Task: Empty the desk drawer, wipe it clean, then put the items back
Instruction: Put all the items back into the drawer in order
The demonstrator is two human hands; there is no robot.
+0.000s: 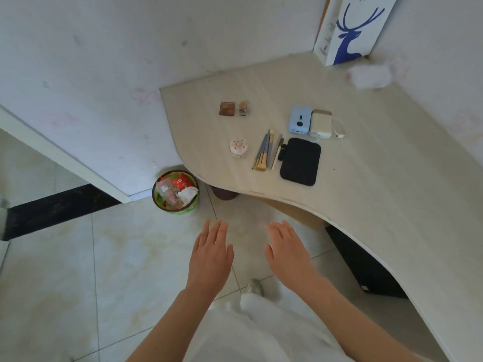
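Both our hands, left hand (211, 254) and right hand (286, 250), hover spread, empty; we judge the flat black rubbery pad (300, 161) light, floppy, best lifted by its near edge.

Head cam, looking down, desk (392, 178) near.
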